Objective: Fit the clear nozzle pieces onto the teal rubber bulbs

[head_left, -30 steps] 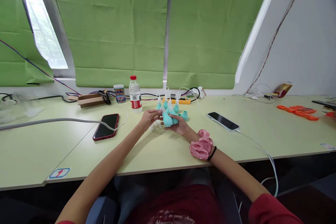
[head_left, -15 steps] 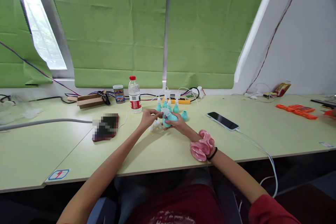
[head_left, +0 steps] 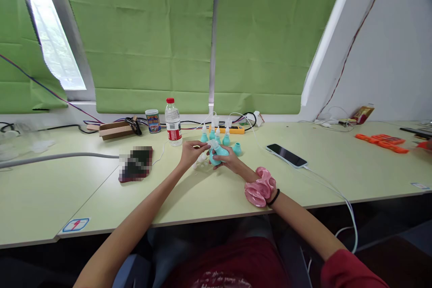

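Two-handed hold on a mint bulb (head_left: 220, 150)

A smooth, pale desk (head_left: 216, 198) spreads below; a clear plastic bottle (head_left: 173, 127) stands at the bulb's ten o'clock. Glossy, rounded upright bulbs (head_left: 226, 140) cluster toward twelve and one o'clock. The right hand (head_left: 232, 159) curls closed around the tilted mint bulb; the left hand (head_left: 191, 151) pinches what seems a translucent nozzle (head_left: 212, 143) at its neck.

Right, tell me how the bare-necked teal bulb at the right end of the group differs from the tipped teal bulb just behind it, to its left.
The bare-necked bulb shows an open mouth, while the tipped bulb wears a pale tip. The tipped bulb reaches higher with its tip; the bare-necked bulb is shorter. Both share a teal colour and rounded body, and both are on the table.
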`<state>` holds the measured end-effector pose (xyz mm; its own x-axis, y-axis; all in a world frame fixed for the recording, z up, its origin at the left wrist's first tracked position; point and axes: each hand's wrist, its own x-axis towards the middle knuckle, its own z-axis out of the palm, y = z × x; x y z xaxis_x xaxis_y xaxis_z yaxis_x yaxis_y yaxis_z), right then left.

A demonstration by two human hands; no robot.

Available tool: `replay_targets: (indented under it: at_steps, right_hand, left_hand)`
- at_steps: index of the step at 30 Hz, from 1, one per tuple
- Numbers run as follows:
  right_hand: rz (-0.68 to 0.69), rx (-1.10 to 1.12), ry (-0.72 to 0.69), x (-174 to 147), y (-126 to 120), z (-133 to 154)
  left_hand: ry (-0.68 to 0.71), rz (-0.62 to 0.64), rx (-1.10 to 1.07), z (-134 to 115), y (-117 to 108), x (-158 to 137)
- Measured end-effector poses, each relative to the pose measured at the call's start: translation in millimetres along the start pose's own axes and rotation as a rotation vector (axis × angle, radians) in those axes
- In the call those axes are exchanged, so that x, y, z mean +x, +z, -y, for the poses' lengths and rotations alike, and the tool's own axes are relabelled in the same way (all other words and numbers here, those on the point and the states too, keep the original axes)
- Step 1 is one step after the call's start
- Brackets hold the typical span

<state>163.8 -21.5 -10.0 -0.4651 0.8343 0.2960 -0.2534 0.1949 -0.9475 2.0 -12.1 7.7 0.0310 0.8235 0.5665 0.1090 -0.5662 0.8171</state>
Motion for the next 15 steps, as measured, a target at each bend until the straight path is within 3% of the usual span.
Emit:
replay_targets:
  at_steps: [8, 15]
  right_hand:
    - [-0.02, -0.062, 0.004, -1.6, -0.1, -0.9]
    - [-0.137, -0.101, -0.052, 0.3, 4.4, -5.6]
  left_hand:
    - [0.007, 0.075, 0.061, 2.0, -4.0, 2.3]
    - [0.172, 0.015, 0.229, 13.8, 5.5, -3.9]
